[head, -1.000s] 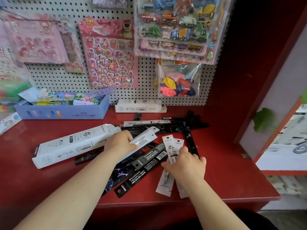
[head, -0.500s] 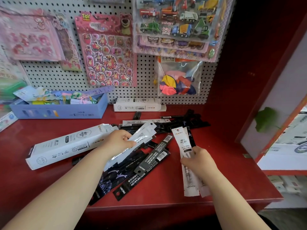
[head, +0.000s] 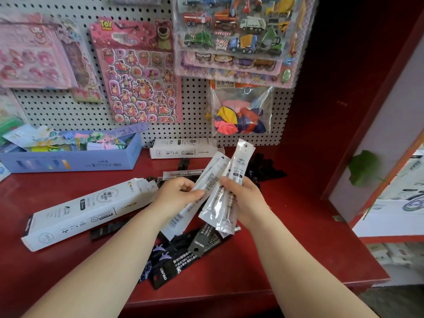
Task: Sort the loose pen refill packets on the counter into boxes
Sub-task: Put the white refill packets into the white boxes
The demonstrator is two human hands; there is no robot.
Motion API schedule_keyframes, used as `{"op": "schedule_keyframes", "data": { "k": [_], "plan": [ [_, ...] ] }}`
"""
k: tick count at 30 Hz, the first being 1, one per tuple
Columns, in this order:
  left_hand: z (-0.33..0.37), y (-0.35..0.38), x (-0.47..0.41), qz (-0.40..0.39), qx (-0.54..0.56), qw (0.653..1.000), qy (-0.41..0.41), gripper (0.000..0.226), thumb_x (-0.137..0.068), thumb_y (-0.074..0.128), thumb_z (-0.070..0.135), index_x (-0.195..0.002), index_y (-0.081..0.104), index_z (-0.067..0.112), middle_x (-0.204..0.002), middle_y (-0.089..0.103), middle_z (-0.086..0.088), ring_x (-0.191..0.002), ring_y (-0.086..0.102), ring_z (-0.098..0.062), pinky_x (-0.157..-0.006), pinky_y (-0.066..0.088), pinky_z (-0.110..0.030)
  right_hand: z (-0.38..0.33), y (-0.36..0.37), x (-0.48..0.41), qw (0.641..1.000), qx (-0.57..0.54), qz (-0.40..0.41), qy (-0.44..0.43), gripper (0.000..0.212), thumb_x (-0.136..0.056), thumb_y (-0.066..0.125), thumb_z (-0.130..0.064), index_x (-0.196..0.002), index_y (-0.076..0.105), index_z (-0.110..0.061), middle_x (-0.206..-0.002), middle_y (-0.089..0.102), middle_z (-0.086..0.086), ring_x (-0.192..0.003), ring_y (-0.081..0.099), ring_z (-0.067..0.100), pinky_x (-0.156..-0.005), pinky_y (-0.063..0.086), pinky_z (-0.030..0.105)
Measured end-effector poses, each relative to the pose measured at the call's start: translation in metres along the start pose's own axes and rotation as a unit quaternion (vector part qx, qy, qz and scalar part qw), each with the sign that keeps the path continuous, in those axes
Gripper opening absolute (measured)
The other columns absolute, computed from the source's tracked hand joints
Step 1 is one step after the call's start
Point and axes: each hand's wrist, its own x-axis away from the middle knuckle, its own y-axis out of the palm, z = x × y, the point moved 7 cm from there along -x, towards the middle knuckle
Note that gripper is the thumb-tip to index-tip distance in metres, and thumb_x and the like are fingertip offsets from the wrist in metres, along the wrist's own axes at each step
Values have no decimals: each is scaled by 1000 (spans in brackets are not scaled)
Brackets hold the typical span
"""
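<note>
Red table point(head: 298, 226) below a pegboard point(head: 57, 111) hung with sticker sheets. Head view: left grip point(head: 179, 196) is curled round a white refill packet point(head: 212, 173), held tilted above the table. Right grip point(head: 243, 198) is closed round a bundle of clear refill packets point(head: 239, 161), held near upright and touching the white one. Black refill packets point(head: 174, 265) lie loose on the table beneath both. Long white box point(head: 87, 207) lies just left of the left grip. Second white box point(head: 183, 151) sits at the pegboard's foot.

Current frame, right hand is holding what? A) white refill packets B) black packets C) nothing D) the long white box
A: the right hand grips white refill packets above the red counter. The black packets and the long white box lie on the counter.
</note>
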Motion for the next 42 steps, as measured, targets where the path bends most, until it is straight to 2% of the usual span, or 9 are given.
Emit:
{"op": "schedule_keyframes", "data": {
  "k": [8,11,14,18,22,28,33,38,42],
  "plan": [
    [3,18,-8,-70,17,997,-4,16,-81,63,14,-69,61,24,-73,63,6,-66,57,-6,-63,45,-14,6,-3,-19,997,-61,48,-5,27,-84,55,4,-109,49,-3,-88,60,8,-77,61,21,-69,55,34],
    [4,25,-7,-140,17,990,-15,8,-84,59,22,-88,66,23,-86,65,9,-79,59,-4,-78,47,-16,5,-15,-23,992,-97,81,-9,21,-85,52,8,-97,51,-10,-89,61,7,-80,61,22,-73,53,38],
    [8,15,-20,-84,1,996,-1,25,-88,53,24,-107,64,13,-100,65,4,-85,58,-6,-86,48,-25,2,-35,-28,987,-101,123,-13,24,-84,53,7,-99,50,-11,-88,61,6,-80,61,21,-74,52,39],
    [21,-7,-48,60,-226,968,85,27,-92,46,19,-112,62,11,-116,62,-3,-102,57,-18,-88,43,-29,1,-59,-33,982,-83,167,-14,23,-83,56,6,-88,50,-16,-87,62,5,-79,62,21,-78,51,41],
    [-3,-4,-78,-1,-411,911,23,42,-92,46,21,-133,42,14,-140,44,-9,-126,42,-27,-103,35,-35,-1,-70,-37,980,-89,175,-30,21,-83,56,4,-89,51,-15,-89,62,6,-81,62,21,-80,52,41],
    [-15,-16,-99,5,-271,961,-51,54,-81,65,16,-130,43,10,-131,52,-13,-117,50,-27,-98,39,-30,-17,-76,-38,977,-96,174,-75,21,-84,56,3,-93,53,-16,-91,63,4,-84,63,20,-83,52,39],
    [-16,-21,-99,-25,-199,976,-91,62,-73,72,10,-129,44,9,-120,54,-14,-92,52,-24,-60,43,-22,-35,-76,-29,972,-65,183,-132,30,-84,57,-1,-110,50,-13,-105,63,5,-94,64,21,-84,52,38],
    [-3,-22,-84,-56,-228,971,-41,14,-74,70,8,-87,64,8,-84,59,-4,-84,52,-19,-58,37,-21,-52,-72,-14,962,-7,196,-192,29,-84,58,-2,-88,47,-28,-92,61,-7,-85,63,11,-77,52,30],
    [10,-31,-57,-26,-101,994,-23,4,-82,63,15,-85,60,14,-63,62,2,-58,59,-7,-60,40,-21,-59,-58,-4,962,12,182,-203,29,-84,59,-2,-84,46,-28,-89,61,-7,-83,63,11,-77,53,31]
  ]
}}
